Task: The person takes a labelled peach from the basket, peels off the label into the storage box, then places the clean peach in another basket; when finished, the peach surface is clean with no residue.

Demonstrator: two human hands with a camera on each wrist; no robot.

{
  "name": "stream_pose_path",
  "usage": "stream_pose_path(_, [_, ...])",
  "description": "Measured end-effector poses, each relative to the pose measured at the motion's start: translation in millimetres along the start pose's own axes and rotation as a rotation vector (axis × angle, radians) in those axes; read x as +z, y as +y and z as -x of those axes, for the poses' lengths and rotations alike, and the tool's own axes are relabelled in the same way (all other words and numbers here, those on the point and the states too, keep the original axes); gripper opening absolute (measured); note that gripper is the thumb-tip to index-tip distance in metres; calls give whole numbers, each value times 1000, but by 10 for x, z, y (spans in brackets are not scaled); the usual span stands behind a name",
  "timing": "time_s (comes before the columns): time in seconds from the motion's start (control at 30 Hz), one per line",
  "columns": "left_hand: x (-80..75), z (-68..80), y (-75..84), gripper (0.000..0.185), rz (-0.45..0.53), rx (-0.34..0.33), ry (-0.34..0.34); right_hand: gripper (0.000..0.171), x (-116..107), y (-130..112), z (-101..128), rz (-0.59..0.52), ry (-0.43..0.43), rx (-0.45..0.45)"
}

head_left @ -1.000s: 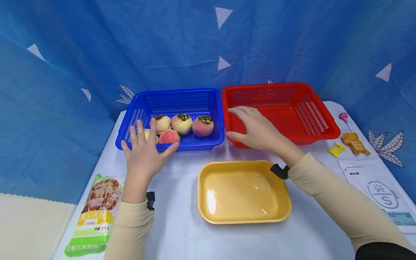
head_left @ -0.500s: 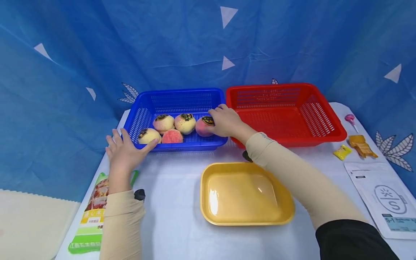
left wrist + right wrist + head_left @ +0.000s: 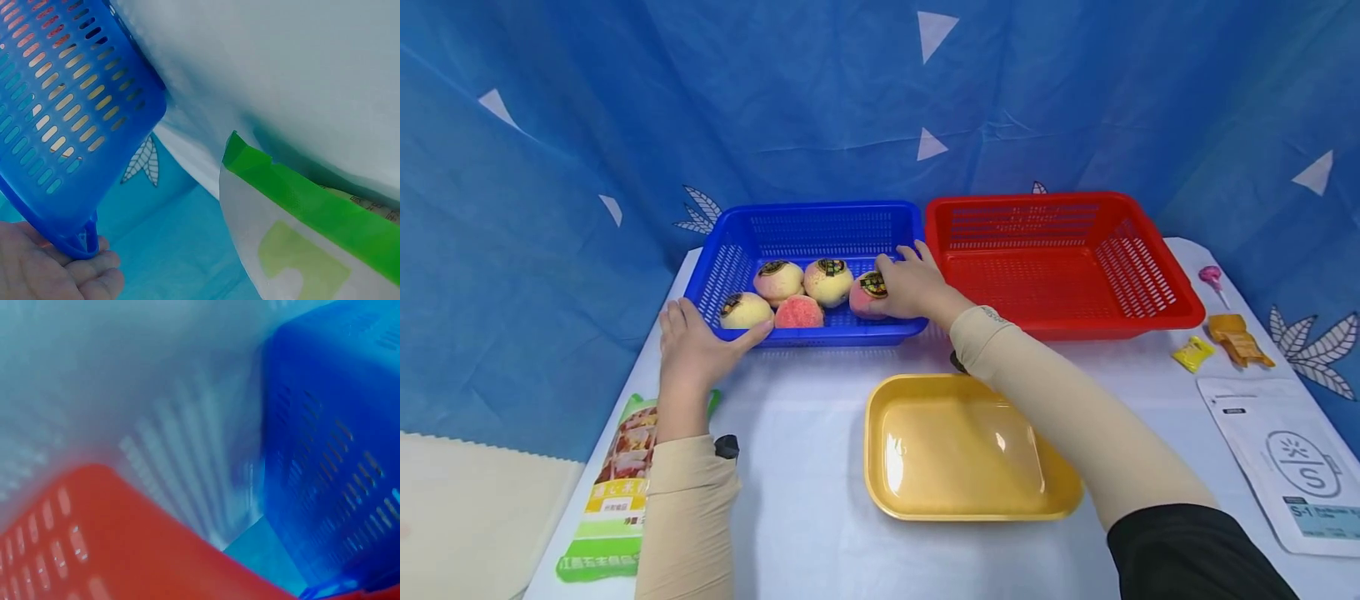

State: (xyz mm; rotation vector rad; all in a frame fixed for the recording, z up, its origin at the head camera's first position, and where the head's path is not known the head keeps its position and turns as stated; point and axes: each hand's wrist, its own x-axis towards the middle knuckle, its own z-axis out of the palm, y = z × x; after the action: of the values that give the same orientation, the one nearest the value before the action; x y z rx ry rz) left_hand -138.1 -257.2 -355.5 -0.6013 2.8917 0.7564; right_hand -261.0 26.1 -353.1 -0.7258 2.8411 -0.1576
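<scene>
My left hand (image 3: 694,350) holds the front left corner of the blue basket (image 3: 805,337), its thumb along the front rim. In the left wrist view, fingers (image 3: 94,275) curl beneath the basket's rim. Inside lie several pink and yellow peaches (image 3: 827,283) with dark labels. My right hand (image 3: 917,283) reaches over the basket's right end and grips the rightmost peach (image 3: 863,298), thumb low and forefinger at its upper right side. Part of that peach is hidden by the hand. The right wrist view shows both baskets but no fingers.
A red basket (image 3: 1015,287) stands right beside the blue one. In front is a yellow tray (image 3: 955,454). A green food bag (image 3: 613,500) lies at left. A lollipop (image 3: 1210,273), yellow sweet (image 3: 1192,353), orange-brown packet (image 3: 1240,340) and white pouch (image 3: 1277,450) lie at right.
My right hand has moved left from above the red basket to the rightmost peach, which has shifted slightly. My left hand has come down from above the blue basket onto its front left corner.
</scene>
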Motion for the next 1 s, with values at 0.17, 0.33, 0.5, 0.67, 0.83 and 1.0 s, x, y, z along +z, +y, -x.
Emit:
stream_pose_path(0.17, [-10, 16, 25, 146, 6, -8, -13, 71, 29, -25, -6, -23, 52, -74])
stream_pose_path(0.33, [-15, 34, 33, 145, 9, -11, -15, 66, 36, -64, -26, -79, 35, -141])
stream_pose_path(0.5, [-6, 30, 24, 145, 12, -17, -19, 69, 45, -118, -39, -108, 10, -195])
stream_pose_path(0.67, [1, 17, 11, 145, 9, -11, -12, 68, 58, -162, -60, -165, -5, -226])
stream_pose_path(0.83, [3, 14, 11, 145, 12, -14, -6, 71, 59, -175, -82, -188, -36, -221])
stream_pose_path(1.0, [5, 10, 4, 146, 14, -24, -10, 78, 68, -172, -101, -201, -65, -261])
